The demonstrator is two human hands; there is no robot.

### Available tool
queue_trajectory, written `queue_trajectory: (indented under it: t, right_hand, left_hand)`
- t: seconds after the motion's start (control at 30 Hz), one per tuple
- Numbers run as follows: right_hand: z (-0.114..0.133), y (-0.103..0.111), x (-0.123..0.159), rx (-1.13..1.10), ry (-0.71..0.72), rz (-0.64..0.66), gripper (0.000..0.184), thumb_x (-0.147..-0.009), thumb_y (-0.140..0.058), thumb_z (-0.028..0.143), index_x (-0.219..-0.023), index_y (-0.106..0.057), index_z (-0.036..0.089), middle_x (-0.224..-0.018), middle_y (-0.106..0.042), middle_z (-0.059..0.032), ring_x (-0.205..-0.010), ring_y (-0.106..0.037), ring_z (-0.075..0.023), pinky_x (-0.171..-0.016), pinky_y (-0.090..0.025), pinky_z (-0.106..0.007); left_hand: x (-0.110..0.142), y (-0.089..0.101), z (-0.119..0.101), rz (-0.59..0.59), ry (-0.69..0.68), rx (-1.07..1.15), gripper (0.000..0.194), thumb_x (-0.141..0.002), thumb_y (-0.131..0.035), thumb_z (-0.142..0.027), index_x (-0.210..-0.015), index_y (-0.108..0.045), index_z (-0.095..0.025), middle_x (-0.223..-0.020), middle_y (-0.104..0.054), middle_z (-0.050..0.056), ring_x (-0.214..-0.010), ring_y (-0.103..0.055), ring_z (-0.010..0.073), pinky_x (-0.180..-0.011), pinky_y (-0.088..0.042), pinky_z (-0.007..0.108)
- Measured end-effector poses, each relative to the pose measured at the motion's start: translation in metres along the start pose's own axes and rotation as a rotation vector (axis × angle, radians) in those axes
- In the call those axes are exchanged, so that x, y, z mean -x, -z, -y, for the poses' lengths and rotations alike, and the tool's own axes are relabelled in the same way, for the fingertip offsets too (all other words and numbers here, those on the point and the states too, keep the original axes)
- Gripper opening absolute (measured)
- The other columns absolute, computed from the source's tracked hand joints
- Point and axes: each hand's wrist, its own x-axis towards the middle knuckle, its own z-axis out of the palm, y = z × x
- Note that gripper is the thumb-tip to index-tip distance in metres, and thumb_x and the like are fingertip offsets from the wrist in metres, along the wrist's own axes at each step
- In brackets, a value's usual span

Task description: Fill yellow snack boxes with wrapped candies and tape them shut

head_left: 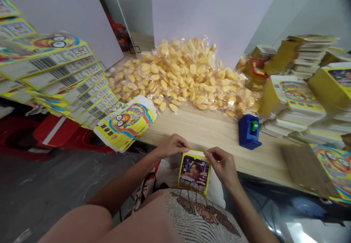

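A yellow-edged printed card box (194, 173) with a dark picture panel hangs upright over my lap, just off the table's front edge. My left hand (173, 146) pinches its upper left corner between thumb and fingers. At the upper right corner, my right hand (221, 160) is closed on the same box, with the fingertips on its white top flap. On the table to the left, a fanned stack of flat yellow boxes (126, 123) overhangs the edge. Beyond my hands lies a large heap of small yellow oval pieces (186, 73) in clear wrappers.
A blue tape dispenser (249, 132) with a green core stands right of my hands on the wooden table (208, 124). Tall stacks of boxes (65, 78) rise at left, and more box stacks (297, 100) crowd the right. Red stools (59, 131) stand below left; a red basket (257, 73) is behind.
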Motion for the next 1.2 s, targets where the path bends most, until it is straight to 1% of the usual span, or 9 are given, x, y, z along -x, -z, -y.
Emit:
queue_trajectory:
  t: [0.13,0.3,0.53,0.63,0.77,0.9,1.0,1.13,1.2]
  right_hand:
    - [0.004,-0.002,-0.002,0.053,0.016,-0.019,0.026,-0.086,-0.058,0.037,-0.069,-0.062,0.018,-0.058,-0.059,-0.0003,-0.052,-0.052,-0.0131,-0.049,-0.04,-0.024]
    - [0.003,-0.003,0.003,0.078,0.079,-0.011,0.026,-0.088,-0.055,0.033,-0.066,-0.055,0.02,-0.062,-0.057,0.0,-0.058,-0.055,-0.0145,-0.057,-0.046,-0.026]
    - [-0.005,0.0,0.021,-0.026,0.118,0.013,0.014,-0.089,-0.057,0.031,-0.081,-0.062,0.02,-0.088,-0.063,-0.0061,-0.08,-0.061,-0.0192,-0.065,-0.052,-0.029]
    - [-0.011,-0.003,0.031,-0.032,0.142,-0.013,0.012,-0.088,-0.058,0.028,-0.08,-0.063,0.021,-0.092,-0.064,-0.0074,-0.084,-0.061,-0.0208,-0.07,-0.052,-0.032]
    - [-0.015,-0.018,0.046,-0.067,0.105,-0.192,0.015,-0.09,-0.056,0.028,-0.077,-0.062,0.022,-0.087,-0.065,-0.007,-0.083,-0.062,-0.0213,-0.074,-0.051,-0.035]
    - [-0.025,-0.029,0.05,-0.256,0.015,-0.244,0.02,-0.089,-0.056,0.037,-0.1,-0.063,0.022,-0.102,-0.068,-0.0095,-0.094,-0.065,-0.0232,-0.081,-0.054,-0.037]
    - [-0.049,-0.005,0.03,-0.318,0.017,-0.287,0.039,-0.084,-0.062,0.041,-0.118,-0.057,0.022,-0.115,-0.066,-0.0116,-0.101,-0.064,-0.0252,-0.081,-0.055,-0.039]
    - [-0.09,0.072,-0.011,-0.146,-0.068,-0.809,0.033,-0.081,-0.062,0.043,-0.1,-0.062,0.016,-0.094,-0.067,-0.0094,-0.084,-0.063,-0.0208,-0.071,-0.053,-0.034]
    - [-0.107,0.106,-0.032,-0.086,-0.126,-0.863,0.034,-0.076,-0.063,0.045,-0.09,-0.065,0.014,-0.086,-0.066,-0.0081,-0.076,-0.06,-0.0195,-0.065,-0.05,-0.031]
  left_hand:
    - [-0.002,-0.001,-0.004,-0.034,-0.089,-0.163,0.026,-0.08,-0.063,-0.036,-0.075,-0.069,-0.011,-0.064,-0.065,0.002,-0.059,-0.054,0.0106,-0.056,-0.042,0.02]
    - [-0.001,0.0,-0.005,0.046,-0.177,-0.321,0.028,-0.085,-0.056,-0.035,-0.074,-0.066,-0.012,-0.058,-0.057,-0.001,-0.054,-0.046,0.0087,-0.051,-0.035,0.019]
    - [0.012,-0.003,-0.01,0.114,-0.28,-0.35,0.027,-0.09,-0.052,-0.035,-0.091,-0.069,-0.015,-0.086,-0.068,0.008,-0.079,-0.059,0.0163,-0.073,-0.045,0.027]
    - [0.013,-0.011,-0.004,0.101,-0.274,-0.267,0.021,-0.083,-0.062,-0.035,-0.088,-0.068,-0.015,-0.091,-0.066,0.009,-0.083,-0.059,0.0176,-0.076,-0.046,0.029]
    - [0.014,-0.036,0.016,0.078,-0.159,0.077,0.033,-0.073,-0.074,-0.035,-0.098,-0.061,-0.017,-0.091,-0.062,0.005,-0.081,-0.058,0.0164,-0.071,-0.046,0.026]
    - [0.01,-0.061,0.028,-0.065,-0.026,0.325,0.04,-0.072,-0.074,-0.033,-0.105,-0.055,-0.02,-0.09,-0.061,0.001,-0.078,-0.058,0.0154,-0.067,-0.047,0.025]
    - [-0.002,-0.061,0.024,-0.111,0.032,0.353,0.035,-0.073,-0.073,-0.031,-0.101,-0.054,-0.021,-0.087,-0.061,0.0,-0.072,-0.059,0.0151,-0.063,-0.048,0.025]
    - [-0.021,-0.05,0.006,-0.047,0.051,0.284,0.034,-0.074,-0.072,-0.032,-0.099,-0.051,-0.022,-0.08,-0.063,-0.001,-0.066,-0.06,0.0154,-0.058,-0.047,0.025]
    - [-0.028,-0.045,-0.002,-0.017,0.038,0.236,0.035,-0.074,-0.072,-0.033,-0.099,-0.05,-0.022,-0.08,-0.063,-0.002,-0.065,-0.061,0.0156,-0.056,-0.046,0.024]
